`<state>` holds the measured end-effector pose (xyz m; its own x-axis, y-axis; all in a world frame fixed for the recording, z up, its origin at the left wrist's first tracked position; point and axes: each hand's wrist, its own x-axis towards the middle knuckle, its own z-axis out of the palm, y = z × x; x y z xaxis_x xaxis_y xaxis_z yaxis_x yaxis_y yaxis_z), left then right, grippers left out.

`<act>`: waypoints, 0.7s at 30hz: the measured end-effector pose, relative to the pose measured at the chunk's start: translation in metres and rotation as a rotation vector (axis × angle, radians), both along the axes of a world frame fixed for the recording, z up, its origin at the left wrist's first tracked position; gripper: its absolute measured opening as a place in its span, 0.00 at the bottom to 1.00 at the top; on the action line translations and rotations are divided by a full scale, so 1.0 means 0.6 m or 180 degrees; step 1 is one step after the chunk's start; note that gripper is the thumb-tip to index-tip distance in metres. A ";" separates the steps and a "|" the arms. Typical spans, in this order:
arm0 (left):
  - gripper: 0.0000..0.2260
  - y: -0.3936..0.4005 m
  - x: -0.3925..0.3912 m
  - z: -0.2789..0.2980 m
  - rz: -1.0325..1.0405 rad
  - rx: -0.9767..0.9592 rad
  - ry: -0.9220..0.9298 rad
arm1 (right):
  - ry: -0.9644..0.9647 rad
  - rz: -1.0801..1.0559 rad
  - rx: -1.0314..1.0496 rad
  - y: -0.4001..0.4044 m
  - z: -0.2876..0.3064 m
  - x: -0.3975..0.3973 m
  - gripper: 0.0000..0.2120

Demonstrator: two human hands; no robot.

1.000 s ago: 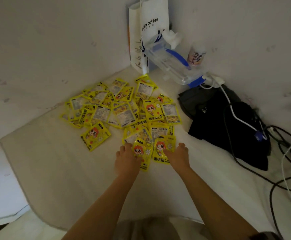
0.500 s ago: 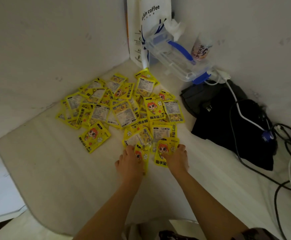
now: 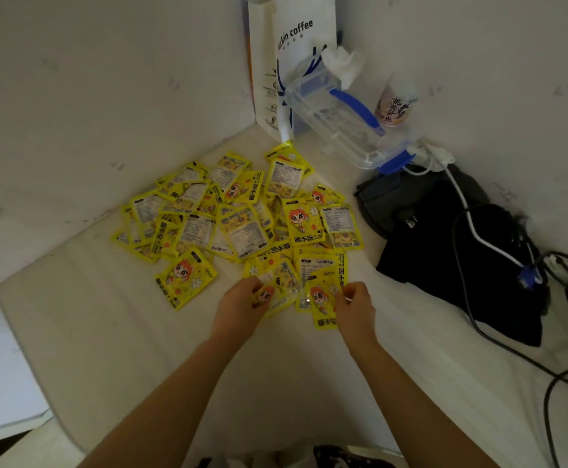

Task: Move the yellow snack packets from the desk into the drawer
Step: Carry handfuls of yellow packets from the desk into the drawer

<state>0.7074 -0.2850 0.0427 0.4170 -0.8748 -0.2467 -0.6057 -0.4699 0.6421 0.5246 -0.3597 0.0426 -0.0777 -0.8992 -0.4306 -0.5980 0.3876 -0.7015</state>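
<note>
Yellow foil snack packets (image 3: 238,217) heaped at centre frame; left hand (image 3: 238,307) and right hand (image 3: 355,307) each pinch one near-edge packet for lifting.

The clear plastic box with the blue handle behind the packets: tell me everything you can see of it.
The clear plastic box is see-through with a blue handle along its top and a blue clip at its near end. It sits tilted in the desk's back corner, against the white coffee bag, with crumpled white tissue at its far end. Neither hand touches it. Its contents are unclear.
</note>
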 end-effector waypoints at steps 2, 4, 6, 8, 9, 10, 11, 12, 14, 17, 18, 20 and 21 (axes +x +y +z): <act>0.07 -0.015 0.000 -0.003 -0.0052 -0.0019 0.0023 | -0.0001 -0.0025 -0.0039 -0.013 0.003 0.011 0.03; 0.07 -0.027 0.002 -0.011 -0.0087 0.0002 -0.0123 | 0.0005 -0.0012 0.0000 -0.024 0.003 0.021 0.04; 0.11 -0.033 0.000 -0.019 -0.0101 0.0091 -0.0298 | 0.0010 -0.0011 0.0064 -0.030 0.001 0.030 0.05; 0.14 -0.033 -0.006 -0.023 -0.0119 0.0227 -0.0400 | 0.0018 -0.0036 0.0127 -0.031 -0.003 0.036 0.04; 0.15 -0.031 -0.010 -0.025 -0.0115 0.0267 -0.0450 | 0.0015 -0.0064 0.0150 -0.031 -0.005 0.038 0.03; 0.16 -0.029 -0.013 -0.026 -0.0089 0.0268 -0.0503 | 0.0012 -0.0094 0.0164 -0.030 -0.007 0.039 0.03; 0.16 -0.027 -0.017 -0.028 -0.0041 0.0244 -0.0542 | -0.0002 -0.0119 0.0172 -0.029 -0.008 0.041 0.03; 0.16 -0.025 -0.020 -0.028 0.0016 0.0208 -0.0559 | -0.0022 -0.0144 0.0181 -0.029 -0.010 0.042 0.03; 0.17 -0.023 -0.025 -0.029 0.0133 0.0209 -0.0540 | -0.0060 -0.0201 0.0183 -0.028 -0.012 0.043 0.02; 0.15 -0.018 -0.030 -0.029 0.0234 0.0369 -0.0553 | -0.0151 -0.0298 0.0220 -0.027 -0.014 0.045 0.03; 0.13 -0.015 -0.031 -0.028 0.0249 0.0415 -0.0587 | -0.0225 -0.0343 0.0270 -0.026 -0.012 0.045 0.04; 0.12 -0.011 -0.031 -0.026 0.0265 0.0510 -0.0657 | -0.0418 -0.0426 0.0399 -0.022 -0.004 0.046 0.11; 0.11 -0.008 -0.030 -0.025 0.0277 0.0550 -0.0685 | -0.0496 -0.0453 0.0448 -0.020 -0.001 0.047 0.17</act>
<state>0.6892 -0.2901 0.0275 0.5476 -0.7861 -0.2865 -0.6721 -0.6173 0.4090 0.5528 -0.3719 0.0422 -0.1222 -0.8143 -0.5674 -0.4192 0.5606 -0.7142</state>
